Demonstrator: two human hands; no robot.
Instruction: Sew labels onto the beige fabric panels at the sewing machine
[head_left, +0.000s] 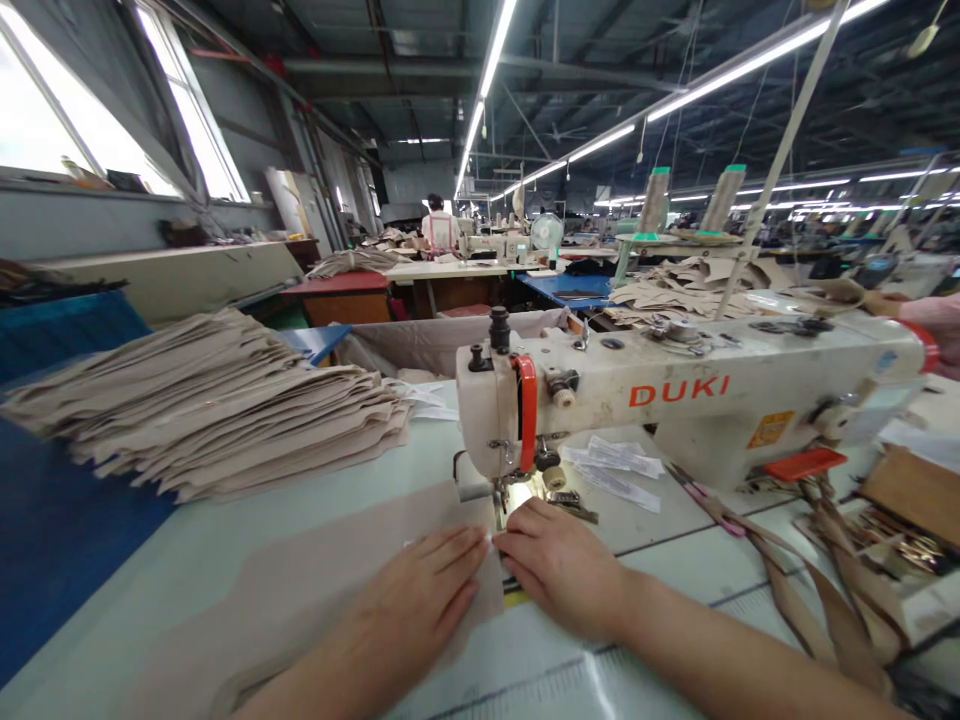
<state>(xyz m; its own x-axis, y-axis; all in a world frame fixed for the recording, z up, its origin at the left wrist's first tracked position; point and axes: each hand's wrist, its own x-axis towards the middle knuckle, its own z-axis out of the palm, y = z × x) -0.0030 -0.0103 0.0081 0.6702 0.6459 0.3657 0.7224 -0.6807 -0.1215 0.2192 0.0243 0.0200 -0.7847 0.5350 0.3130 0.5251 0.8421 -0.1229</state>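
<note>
A beige fabric piece (300,590) lies flat on the pale table in front of a white DUKI sewing machine (675,400). My left hand (409,615) rests flat on the fabric, fingers stretched toward the needle. My right hand (559,560) lies beside it, fingers curled down onto the fabric's edge just before the presser foot (510,500). The fingertips of both hands nearly meet at a small white label (487,540) under the needle area.
A tall stack of beige fabric pieces (210,410) sits at the left. White labels (619,475) lie behind the needle. Beige straps (817,580) and a box of metal parts (900,540) are at the right. A person (440,228) works at a far table.
</note>
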